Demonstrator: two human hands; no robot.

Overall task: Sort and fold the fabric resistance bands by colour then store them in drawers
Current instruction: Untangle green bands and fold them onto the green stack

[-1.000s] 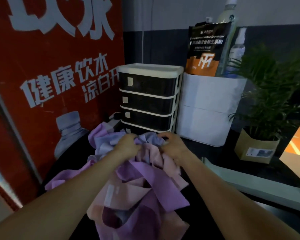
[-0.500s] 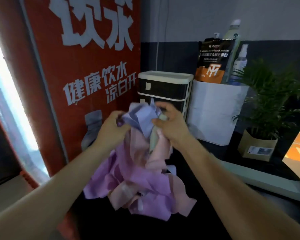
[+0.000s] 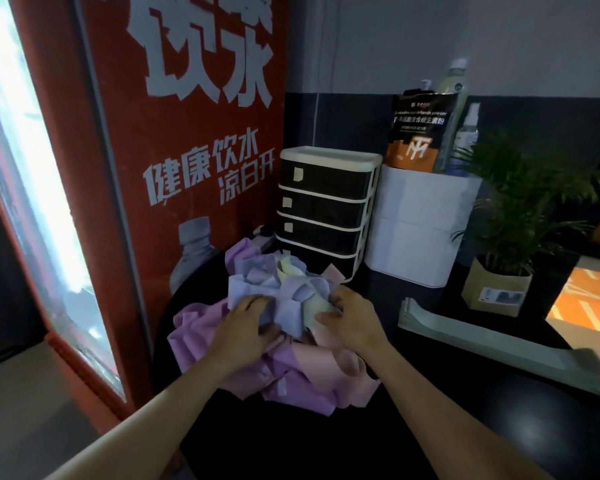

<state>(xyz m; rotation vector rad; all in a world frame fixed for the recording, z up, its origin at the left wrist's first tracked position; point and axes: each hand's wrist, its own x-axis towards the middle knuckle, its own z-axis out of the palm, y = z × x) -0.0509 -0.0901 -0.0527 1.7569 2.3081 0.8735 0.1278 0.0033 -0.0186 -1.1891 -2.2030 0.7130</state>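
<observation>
Lilac and pale yellow fabric is bunching under curled fingers [image 3: 257, 301]: the left hand [image 3: 246, 327] and right hand [image 3: 352, 322] are both gripping into the resistance bands [image 3: 291, 306], apparently to separate colours. Those bands are lying heaped on the black table [image 3: 465, 427], just before the closed drawer unit [image 3: 326, 209], where they are being kept within reach for storing.

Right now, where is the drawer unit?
In the head view, the drawer unit stands at centre, just behind the pile of bands, between the red poster on its left and the white box on its right.
</observation>
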